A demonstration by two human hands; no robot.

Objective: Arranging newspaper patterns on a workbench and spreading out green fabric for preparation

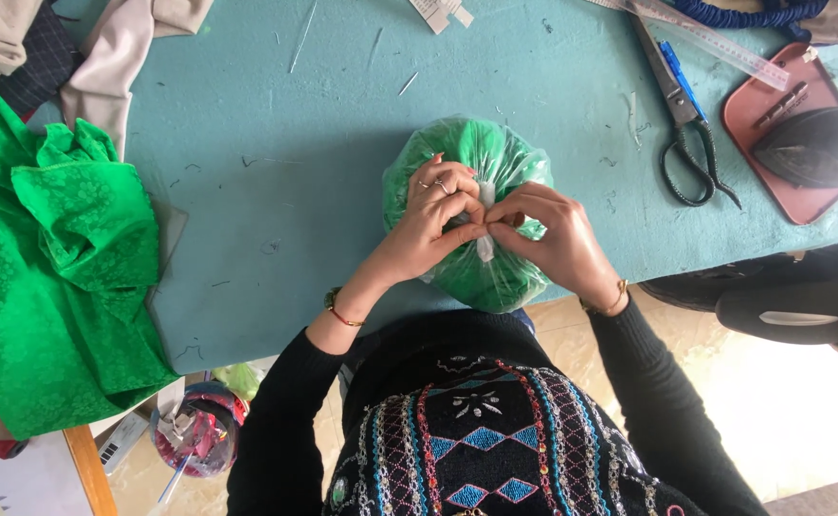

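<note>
Fingers of both hands are meeting at the gathered neck of one clear plastic bag stuffed with green cloth — the left hand is draping over the top of the bag with its fingertips pinching narrow at the white knot, and the right hand is coming in from the other side, its grip also pinched tight on the same twisted strip of plastic. Neither grip is showing any gap; both are closing on the bag's neck. The bag is sitting on the teal bench, just at the near edge, partly overhanging toward the person's body. Open bench is lying behind and to the left of the bag, marked only by a few stray threads. At the left edge, one large heap of green fabric is spilling over the bench side, well apart from the hands. To the right, one pair of black-handled scissors is lying near a clear ruler, and one dark iron is resting on a reddish tray by the far right edge — all clear of the bag.
</note>
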